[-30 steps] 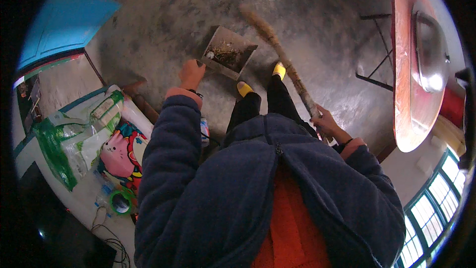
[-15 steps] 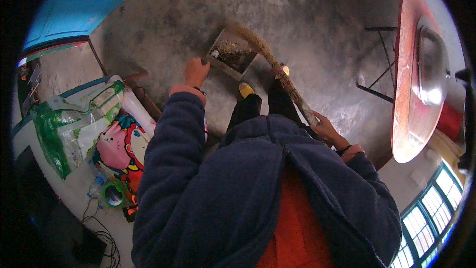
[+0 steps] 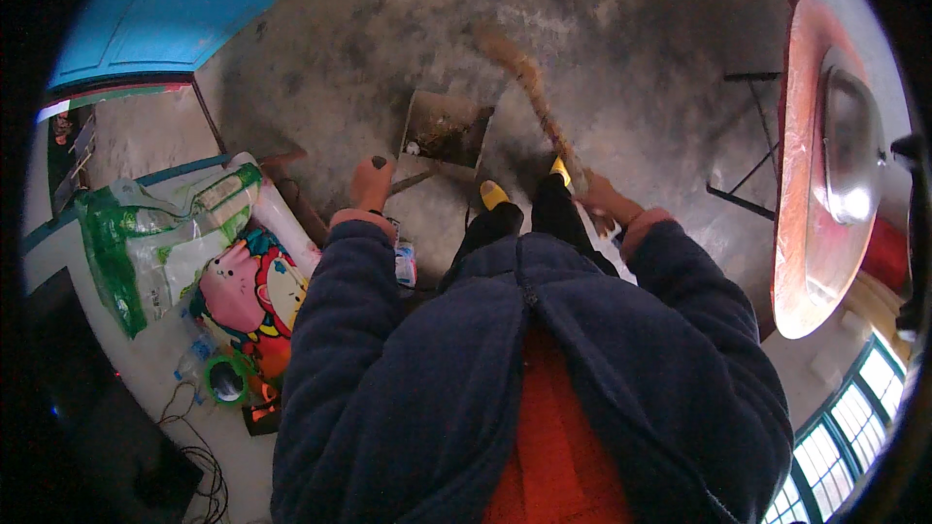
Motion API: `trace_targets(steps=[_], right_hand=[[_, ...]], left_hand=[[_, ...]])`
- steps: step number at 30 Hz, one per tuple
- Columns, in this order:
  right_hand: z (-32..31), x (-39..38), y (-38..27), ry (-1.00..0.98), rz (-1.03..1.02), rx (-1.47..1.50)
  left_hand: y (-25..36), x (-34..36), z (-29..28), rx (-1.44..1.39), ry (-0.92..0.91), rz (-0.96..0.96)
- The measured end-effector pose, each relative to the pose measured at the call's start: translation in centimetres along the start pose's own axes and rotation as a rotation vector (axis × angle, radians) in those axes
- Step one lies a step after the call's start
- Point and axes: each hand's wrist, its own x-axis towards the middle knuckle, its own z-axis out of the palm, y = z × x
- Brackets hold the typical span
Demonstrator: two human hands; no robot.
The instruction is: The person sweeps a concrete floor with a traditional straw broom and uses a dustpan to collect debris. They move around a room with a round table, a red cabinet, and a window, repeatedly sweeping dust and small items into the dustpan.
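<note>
My left hand (image 3: 373, 182) is closed around the short handle of a dustpan (image 3: 452, 172), whose boxy tray rests on the concrete floor ahead of my feet. Brown debris and a small whitish bit lie inside the tray. To the right, my right hand (image 3: 610, 199) grips the near end of a long straw broom (image 3: 534, 95). Its bushy end points away from me, blurred, beyond the tray's right side and apart from it. Part of the broom's grip is hidden by the fingers.
On the left, a white table (image 3: 107, 359) carries a green-and-white plastic bag (image 3: 126, 262), a cartoon-print item (image 3: 238, 281), green tape (image 3: 226, 380), cables and a dark screen. A blue door (image 3: 155, 15) stands behind. At right is a reddish round tabletop (image 3: 791, 184) on edge, with black legs.
The broom has swung off the dustpan's right edge and stands apart from it. My right hand has moved forward and left. The dustpan has turned and come slightly nearer; my left hand is lower.
</note>
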Motion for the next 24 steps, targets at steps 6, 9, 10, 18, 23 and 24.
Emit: trace_targets(steps=[6,9,10,18,23,24], right_hand=[[-2.8,-8.8,1.1,-0.295,0.038,0.255],[-2.3,-10.8,1.3,-0.262,0.033,0.262],[-1.9,-10.8,1.4,-0.163,0.016,0.265],[-4.7,-4.3,2.4,0.076,0.333,0.834],[-10.2,1.1,5.6,0.289,0.538,1.113],[-11.5,2.3,6.7,0.342,0.613,1.172]], left_hand=[[-1.1,-0.4,-0.8,0.030,0.007,-0.085],[-0.6,-0.2,-1.1,-0.008,0.014,-0.091],[-0.4,-0.3,-1.2,-0.031,0.001,-0.097],[-0.1,3.1,-2.4,-0.043,0.136,-0.115],[1.8,5.9,-1.6,-0.240,0.151,-0.188],[2.4,6.6,-1.5,-0.241,0.148,-0.194]])
